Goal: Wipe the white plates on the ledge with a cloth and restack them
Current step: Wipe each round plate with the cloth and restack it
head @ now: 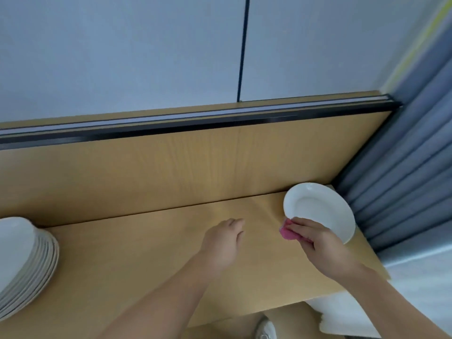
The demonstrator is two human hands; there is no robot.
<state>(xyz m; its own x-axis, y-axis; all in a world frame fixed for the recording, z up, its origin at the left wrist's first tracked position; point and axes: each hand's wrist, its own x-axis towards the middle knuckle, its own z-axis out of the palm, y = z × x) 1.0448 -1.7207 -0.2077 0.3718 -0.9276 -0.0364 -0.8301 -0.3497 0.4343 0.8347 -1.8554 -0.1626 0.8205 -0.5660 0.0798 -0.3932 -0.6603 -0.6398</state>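
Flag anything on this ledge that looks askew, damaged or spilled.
No spill or damage shows. The plate stack at the left looks fanned, rims stepped rather than flush, though the wide lens may exaggerate. The single plate sits at the far right, by the right hand gripping the pink cloth.

Both arms are bare. The left forearm and the right forearm show uncovered from the lower edge of the view up to the wrists. The left hand and the right hand are bare to the fingertips. Below the front edge of the tabletop, toward its right end, shows a white shoe with a rounded toe, and just above it a blurred strip of bare leg
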